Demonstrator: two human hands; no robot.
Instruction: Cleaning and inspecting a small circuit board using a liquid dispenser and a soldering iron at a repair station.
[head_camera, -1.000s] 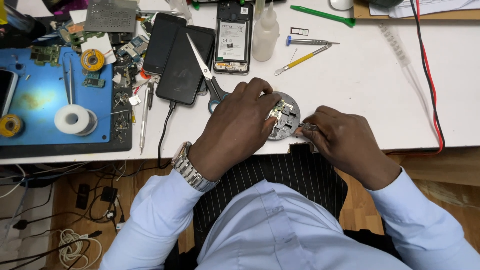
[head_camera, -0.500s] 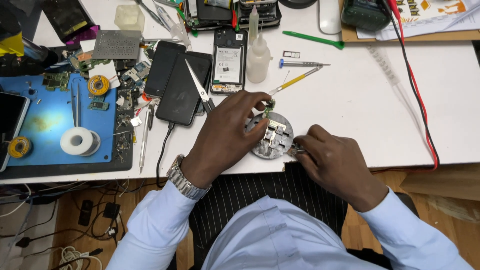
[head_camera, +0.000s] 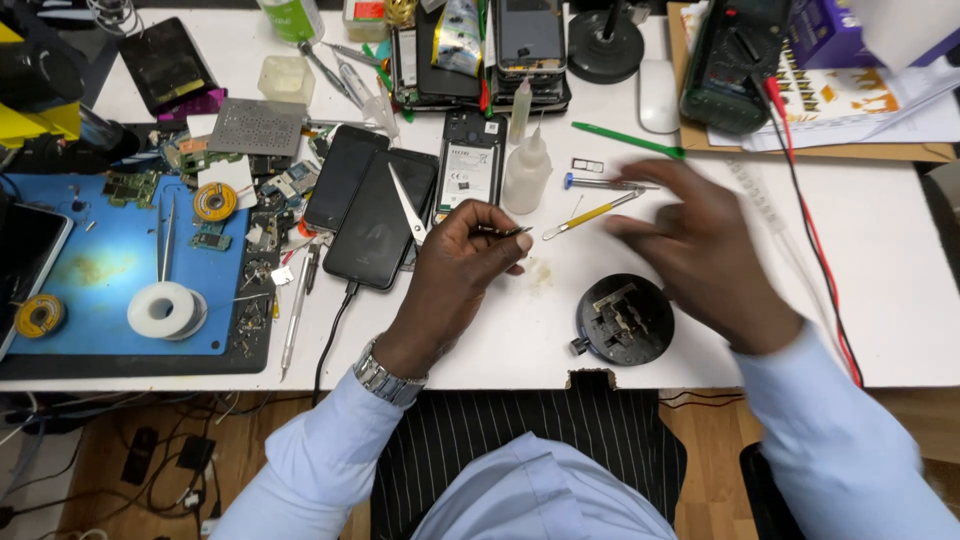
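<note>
Right now the left hand (head_camera: 462, 262) is closed in a pinch on a thin dark tool (head_camera: 505, 231), probably tweezers, whose tip points toward the right, above the white table (head_camera: 880, 270). Well to its right, the right hand (head_camera: 700, 245) hangs over the table, blurred, with fingers spread and nothing in it. One round black holder (head_camera: 623, 319) sits on the table near the front edge, below and between the two hands; neither hand touches it, and it lies closer to the right hand's wrist than to the left fingers. Just beyond the left hand lies one opened phone (head_camera: 470, 176) with its back off, and beside that are two dark phones (head_camera: 372, 205), overlapping, with a pair of scissors (head_camera: 408, 205) resting on them. Two small squeeze bottles (head_camera: 526, 168) stand just right of the opened phone. Further right lie one yellow-handled tool (head_camera: 590, 214), one blue-capped tool (head_camera: 605, 183) and one green stick (head_camera: 628, 141), all between the hands or just past them. To the far left a blue work mat (head_camera: 100, 260) carries one white tape roll (head_camera: 165, 309) and two small yellow reels (head_camera: 214, 201).
</note>
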